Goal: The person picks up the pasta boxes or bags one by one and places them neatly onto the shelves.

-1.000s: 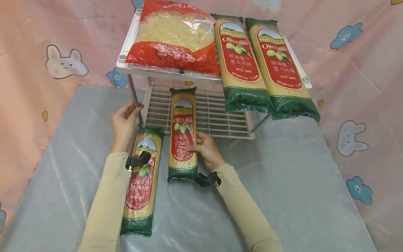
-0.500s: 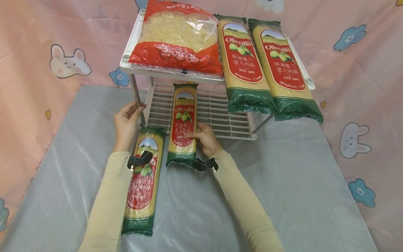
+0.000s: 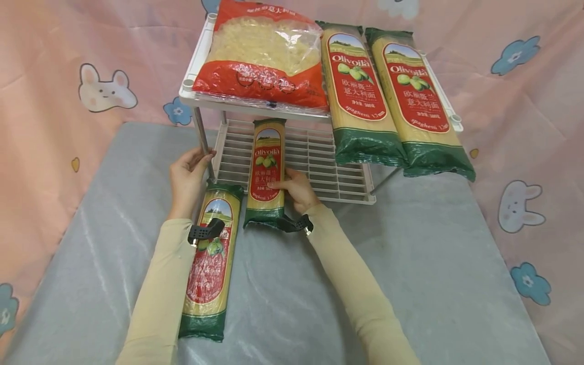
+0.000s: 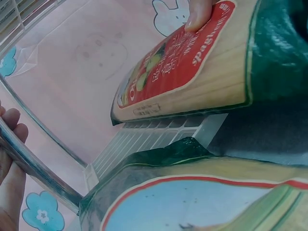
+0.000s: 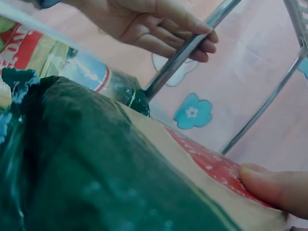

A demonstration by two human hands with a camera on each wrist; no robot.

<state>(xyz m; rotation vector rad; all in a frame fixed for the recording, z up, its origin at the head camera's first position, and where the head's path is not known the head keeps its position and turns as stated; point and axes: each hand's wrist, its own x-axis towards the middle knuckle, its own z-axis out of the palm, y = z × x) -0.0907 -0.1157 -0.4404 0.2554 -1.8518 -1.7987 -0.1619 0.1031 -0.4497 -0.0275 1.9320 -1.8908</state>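
My right hand (image 3: 298, 190) grips a spaghetti packet (image 3: 266, 165) by its right side, thumb on the red label. The packet's far end reaches over the lower shelf (image 3: 319, 172) of a white two-tier rack, and its green near end sticks out in front. In the left wrist view this packet (image 4: 178, 67) tilts above the slats. My left hand (image 3: 186, 177) holds the rack's front left metal post (image 3: 201, 132) between thumb and fingers; the right wrist view shows this post (image 5: 187, 50) too. A second spaghetti packet (image 3: 210, 263) lies on the table beside my left forearm.
On the upper shelf (image 3: 193, 61) lie a red bag of pasta (image 3: 266, 50) and two more spaghetti packets (image 3: 358, 96) (image 3: 420, 101), whose green ends overhang the front edge. Grey cloth (image 3: 410, 263) covers the table. A pink patterned curtain (image 3: 515, 132) hangs behind.
My right hand has moved the spaghetti packet forward, deeper over the lower shelf. My left hand stays on the post. The whole view has shifted slightly.
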